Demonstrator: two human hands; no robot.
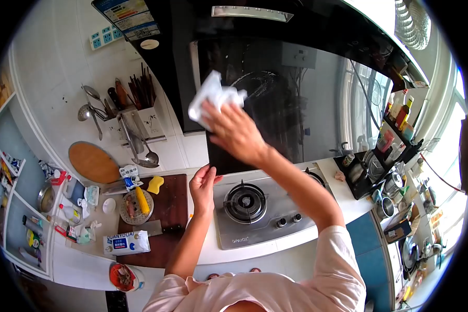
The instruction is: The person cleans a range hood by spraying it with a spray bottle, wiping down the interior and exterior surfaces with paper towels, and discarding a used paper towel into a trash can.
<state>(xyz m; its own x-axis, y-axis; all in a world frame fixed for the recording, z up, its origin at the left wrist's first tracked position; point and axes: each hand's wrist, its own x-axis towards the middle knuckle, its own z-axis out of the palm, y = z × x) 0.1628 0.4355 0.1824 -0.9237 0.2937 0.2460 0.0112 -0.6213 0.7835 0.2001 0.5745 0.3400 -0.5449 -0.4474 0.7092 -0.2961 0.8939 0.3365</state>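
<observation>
My right hand presses a crumpled white wipe against the left part of the glossy black range hood panel. Its fingers lie over the wipe's lower part. A whitish smeared ring shows on the panel just right of the wipe. Lower down, my left hand is closed with thumb and fingers at the panel's bottom left corner, apparently gripping its edge. Below the panel is the steel gas stove, with its left burner close to my left hand.
To the left, a dark cutting board carries a plate of food, a yellow sponge, a cleaver and a wipes packet. Utensils hang on the wall beside a chopstick holder. A black rack with bottles stands right.
</observation>
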